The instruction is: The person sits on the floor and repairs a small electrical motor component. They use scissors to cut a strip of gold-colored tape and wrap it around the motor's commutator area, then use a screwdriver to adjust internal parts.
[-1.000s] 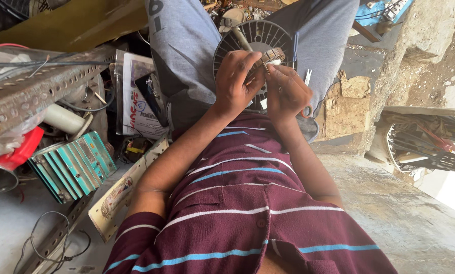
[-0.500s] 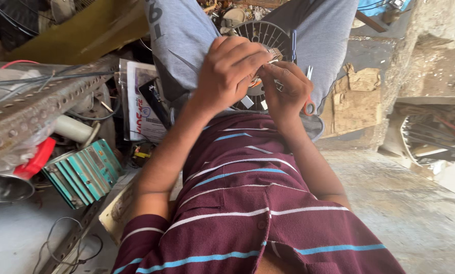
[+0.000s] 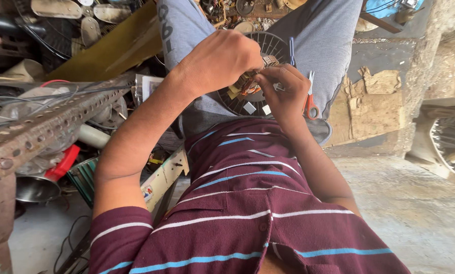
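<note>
The left hand [image 3: 222, 61] is curled closed, knuckles toward the camera, its fingertips pinching at the coppery windings [image 3: 248, 87] in the middle of a round dark fan motor housing [image 3: 273, 48] that rests in the lap between the grey-trousered thighs. The right hand [image 3: 286, 91] meets it from the other side, fingers bent and pinched on the same windings; the two hands touch over the centre. Just what either pinch holds is hidden by the fingers. Small orange-handled scissors [image 3: 309, 101] lie on the right thigh, just beside the right hand and close to the housing's rim. To the left the room is tight: a rusty perforated angle bar [image 3: 45, 127] juts near the left forearm, with a red part [image 3: 64, 162] and tangled wires under it. To the right lies bare concrete floor [image 3: 420, 203], open and well apart from both hands
</note>
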Motion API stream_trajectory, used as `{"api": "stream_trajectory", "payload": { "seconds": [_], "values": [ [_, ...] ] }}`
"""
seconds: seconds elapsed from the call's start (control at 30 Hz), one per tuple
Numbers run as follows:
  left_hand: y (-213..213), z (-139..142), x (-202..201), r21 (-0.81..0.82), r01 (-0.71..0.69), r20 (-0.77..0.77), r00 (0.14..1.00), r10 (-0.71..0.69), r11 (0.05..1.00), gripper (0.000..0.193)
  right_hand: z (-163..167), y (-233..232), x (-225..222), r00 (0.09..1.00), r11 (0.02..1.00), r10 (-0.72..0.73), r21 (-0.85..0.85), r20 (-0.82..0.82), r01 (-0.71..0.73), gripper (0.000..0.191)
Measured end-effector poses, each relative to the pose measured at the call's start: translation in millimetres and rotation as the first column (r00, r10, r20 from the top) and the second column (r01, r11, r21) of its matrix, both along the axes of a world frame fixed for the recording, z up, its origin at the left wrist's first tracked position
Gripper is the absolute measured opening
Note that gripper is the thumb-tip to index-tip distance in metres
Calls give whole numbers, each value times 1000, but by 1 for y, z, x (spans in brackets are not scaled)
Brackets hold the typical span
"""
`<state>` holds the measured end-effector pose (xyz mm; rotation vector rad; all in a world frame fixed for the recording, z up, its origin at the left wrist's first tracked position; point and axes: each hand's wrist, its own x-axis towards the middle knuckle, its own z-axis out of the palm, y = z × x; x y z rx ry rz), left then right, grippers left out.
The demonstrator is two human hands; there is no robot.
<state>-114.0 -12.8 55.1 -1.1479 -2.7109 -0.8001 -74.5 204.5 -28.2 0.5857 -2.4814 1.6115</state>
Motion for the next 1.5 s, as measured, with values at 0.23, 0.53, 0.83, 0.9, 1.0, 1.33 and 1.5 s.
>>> {"api": "stream_trajectory", "payload": {
  "seconds": [0.23, 0.53, 0.83, 0.9, 1.0, 1.33, 1.5],
  "values": [
    [7, -3, -2, -78, 57, -87, 994, -63, 995, 12, 3, 86, -10, 983, 992, -128, 42, 132, 123, 13],
    [6, -8, -5, -145, 116, -44, 991, -123, 983, 20, 20, 115, 18, 939, 895, -68, 437, 336, -92, 27],
    [14, -2, -6, -191, 99, -61, 992, -112, 977, 17, 10, 123, 10, 971, 888, -92, 460, 220, -20, 36],
    [15, -1, -8, -203, 98, -48, 993, -110, 974, 17, 3, 129, 11, 945, 889, -62, 448, 323, -95, 53],
    [15, -1, -9, -184, 142, -89, 983, -160, 973, 15, -2, 132, 14, 932, 854, -77, 505, 354, -121, 51],
    [22, 5, -12, -200, 178, -83, 977, -198, 963, 14, -30, 73, -57, 998, 965, 48, 260, -31, -38, 53],
    [22, 3, -9, -212, 168, -69, 980, -186, 963, 16, -45, 72, -75, 992, 998, 63, 1, 113, -64, 36]
  ]
}}
